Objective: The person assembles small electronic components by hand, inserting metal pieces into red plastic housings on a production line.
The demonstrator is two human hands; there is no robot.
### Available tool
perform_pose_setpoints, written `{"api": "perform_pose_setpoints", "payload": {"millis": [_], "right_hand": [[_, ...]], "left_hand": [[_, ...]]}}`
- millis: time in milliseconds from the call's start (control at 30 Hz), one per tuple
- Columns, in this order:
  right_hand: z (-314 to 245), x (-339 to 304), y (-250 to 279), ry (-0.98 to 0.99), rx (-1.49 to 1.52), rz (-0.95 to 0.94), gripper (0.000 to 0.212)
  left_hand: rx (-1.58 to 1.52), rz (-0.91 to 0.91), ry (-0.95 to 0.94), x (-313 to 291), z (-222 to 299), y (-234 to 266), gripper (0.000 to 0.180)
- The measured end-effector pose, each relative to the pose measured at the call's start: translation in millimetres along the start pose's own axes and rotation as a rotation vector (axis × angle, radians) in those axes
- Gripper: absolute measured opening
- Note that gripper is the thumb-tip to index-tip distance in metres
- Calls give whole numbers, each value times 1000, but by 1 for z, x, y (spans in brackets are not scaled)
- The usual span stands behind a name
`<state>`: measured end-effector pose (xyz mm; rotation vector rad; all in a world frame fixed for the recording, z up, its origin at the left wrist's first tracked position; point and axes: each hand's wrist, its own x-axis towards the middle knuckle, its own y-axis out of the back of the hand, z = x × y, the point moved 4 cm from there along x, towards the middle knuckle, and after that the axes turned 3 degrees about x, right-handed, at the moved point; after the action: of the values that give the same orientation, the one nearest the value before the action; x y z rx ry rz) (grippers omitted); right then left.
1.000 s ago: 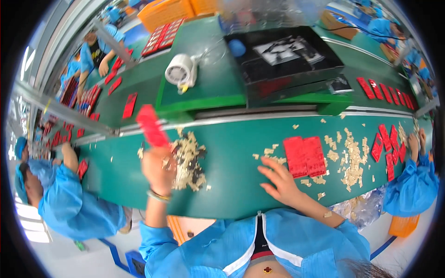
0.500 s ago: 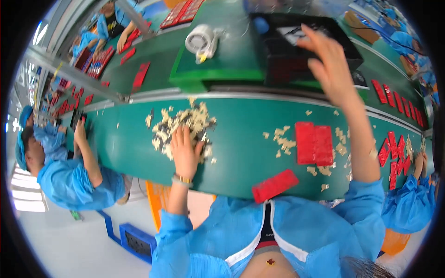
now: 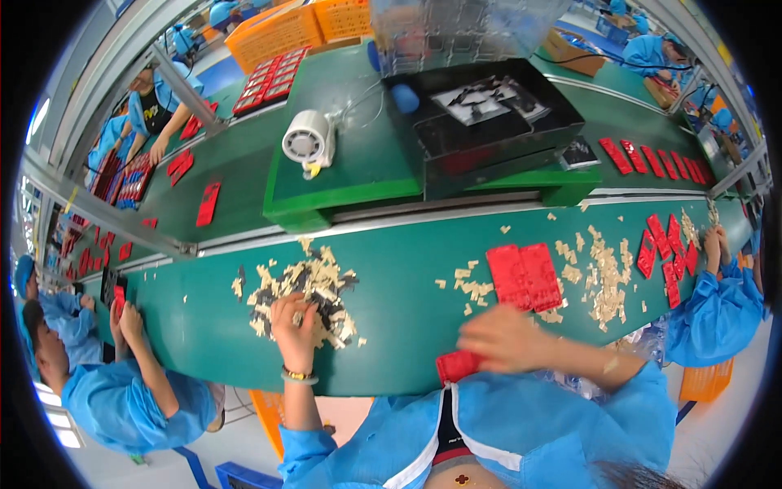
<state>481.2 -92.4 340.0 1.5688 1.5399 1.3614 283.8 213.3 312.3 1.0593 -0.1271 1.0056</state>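
Head view, assembly line w/ green conveyor belt [image 3: 407, 301] running left to right across mid-frame. At lower centre-left our left hand [image 3: 295, 326] rests fingers-down in a pile of small beige and black parts [image 3: 303, 295]; it looks curled as if pinching pieces, but we cannot tell whether anything is gripped. At lower centre-right our right hand [image 3: 503, 338], motion-blurred, grasps a red plastic tray [image 3: 458, 365] at the belt's near edge, just above our blue smock. A pair of like red trays [image 3: 525, 275] lies flat on the belt just above that hand, w/ loose beige chips [image 3: 604, 277] scattered to its right. We judge the step in hand as fetching parts w/ the left while the right brings a tray to be loaded; the next move would call for steadying the tray flat near the pile and pinching single pieces cleanly, not clumps. Co-workers in blue smocks sit at lower left and far right; a small white fan [image 3: 308, 140] and a black machine [image 3: 481, 114] stand on the raised green shelf in the upper half.
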Motion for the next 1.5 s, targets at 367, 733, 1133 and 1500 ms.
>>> {"api": "perform_pose_setpoints", "payload": {"millis": [367,733,1133,1500], "right_hand": [[5,64,-63,267,175,-187,41],[42,68,-66,221,507,-133,34],[32,88,-11,-460,1012,370,15],[3,80,18,-130,205,671,23]], "left_hand": [[-180,50,267,2,-24,-4,3],[-524,-135,404,-4,47,-16,10],[-443,-268,31,-7,135,-45,29],[-1104,-566,505,-18,134,-49,10]]}}
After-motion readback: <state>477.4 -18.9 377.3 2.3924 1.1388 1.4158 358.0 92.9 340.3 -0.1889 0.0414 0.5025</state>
